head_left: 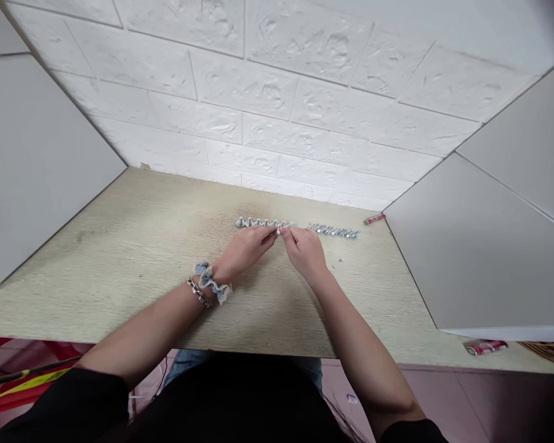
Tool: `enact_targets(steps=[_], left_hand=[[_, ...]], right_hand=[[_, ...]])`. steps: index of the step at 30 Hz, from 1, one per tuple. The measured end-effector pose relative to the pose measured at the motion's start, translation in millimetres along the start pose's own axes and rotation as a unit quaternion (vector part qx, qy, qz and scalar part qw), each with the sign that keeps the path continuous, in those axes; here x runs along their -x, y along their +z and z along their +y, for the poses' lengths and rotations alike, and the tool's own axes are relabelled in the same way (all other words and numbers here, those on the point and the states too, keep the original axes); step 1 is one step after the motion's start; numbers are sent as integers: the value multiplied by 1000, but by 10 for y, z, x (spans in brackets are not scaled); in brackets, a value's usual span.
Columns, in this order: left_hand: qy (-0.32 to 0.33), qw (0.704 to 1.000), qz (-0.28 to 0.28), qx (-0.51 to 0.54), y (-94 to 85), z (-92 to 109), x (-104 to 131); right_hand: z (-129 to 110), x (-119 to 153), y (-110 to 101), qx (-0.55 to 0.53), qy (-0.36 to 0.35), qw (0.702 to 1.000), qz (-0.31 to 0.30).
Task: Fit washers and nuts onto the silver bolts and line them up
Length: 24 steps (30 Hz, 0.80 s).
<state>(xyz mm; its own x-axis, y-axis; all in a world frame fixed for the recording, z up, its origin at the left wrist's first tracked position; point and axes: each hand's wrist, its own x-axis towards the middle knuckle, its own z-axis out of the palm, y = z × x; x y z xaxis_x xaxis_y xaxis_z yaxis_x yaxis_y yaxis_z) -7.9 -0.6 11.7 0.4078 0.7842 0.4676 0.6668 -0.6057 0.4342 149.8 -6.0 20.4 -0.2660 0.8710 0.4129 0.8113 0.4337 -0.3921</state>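
Observation:
My left hand (249, 249) and my right hand (305, 249) meet over the middle of the wooden table (157, 246), fingertips pinched together around a small pale piece (278, 231) too small to make out. Just behind my left hand runs a row of upright metal screws (257, 223), its right end partly hidden by my fingers. Beyond my right hand, another row of metal screws (335, 231) lies tilted close together. A blue and white scrunchie (207, 280) and a chain bracelet (197, 292) circle my left wrist.
A white brick-pattern wall (268, 135) stands behind the table, with grey panels at left (41, 154) and right (484, 258). One red battery (374, 219) lies at the back right, and another (487, 348) near the front right edge.

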Motion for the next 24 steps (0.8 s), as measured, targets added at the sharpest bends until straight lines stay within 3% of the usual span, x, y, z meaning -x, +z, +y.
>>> enact_targets(steps=[5, 11, 17, 24], left_hand=[[-14, 1000, 3, 2, 0, -9, -3], [-9, 1000, 7, -7, 5, -31, 4], [5, 1000, 23, -18, 28, -36, 3], [5, 1000, 15, 3, 30, -36, 11]], right_hand=[[23, -3, -39, -44, -27, 998, 44], [71, -14, -23, -43, -99, 994, 14], [100, -22, -13, -48, -96, 994, -10], [30, -13, -37, -48, -47, 997, -31]])
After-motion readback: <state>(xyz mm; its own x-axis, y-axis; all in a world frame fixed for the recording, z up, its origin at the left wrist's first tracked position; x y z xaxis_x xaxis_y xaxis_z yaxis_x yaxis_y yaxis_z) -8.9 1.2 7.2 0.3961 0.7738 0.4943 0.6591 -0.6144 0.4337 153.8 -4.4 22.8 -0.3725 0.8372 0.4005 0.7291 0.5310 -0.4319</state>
